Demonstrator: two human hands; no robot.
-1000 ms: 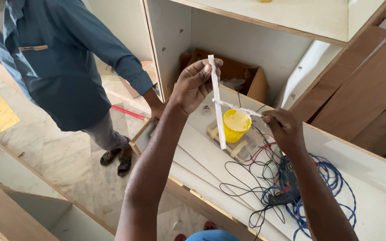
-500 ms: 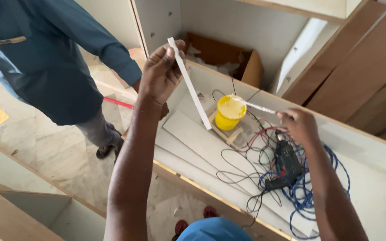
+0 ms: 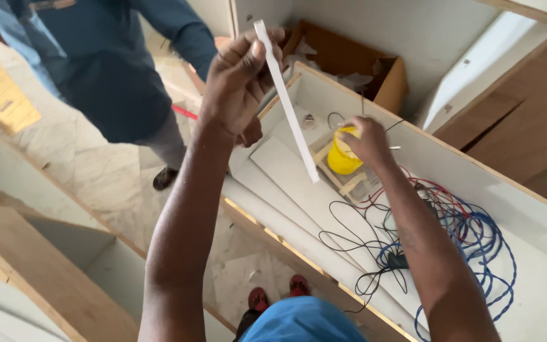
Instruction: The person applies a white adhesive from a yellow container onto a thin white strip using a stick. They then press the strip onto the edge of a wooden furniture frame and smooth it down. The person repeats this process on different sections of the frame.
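Note:
My left hand [image 3: 238, 76] is raised and grips the upper end of a long thin white strip [image 3: 289, 114], which slants down to the right over the open white cabinet box [image 3: 476, 164]. My right hand [image 3: 368, 139] is lower, over a small yellow cup [image 3: 340, 161] that stands on a little wooden frame inside the box. Its fingers pinch a thin white stick [image 3: 392, 147], whose far end is hidden by the hand at the cup's mouth. Flat white panels [image 3: 292, 183] lie under the strip.
Tangled blue and red wires [image 3: 476, 234] and black cables [image 3: 362, 247] lie in the box to the right. A cardboard box [image 3: 356, 63] sits behind. Another person in blue clothes [image 3: 109, 76] stands left on the marble floor [image 3: 115, 183]. Wooden boards [image 3: 527, 126] lean at right.
My left hand has lifted the white strip higher and to the left. My right hand has moved from the wires side to the yellow cup.

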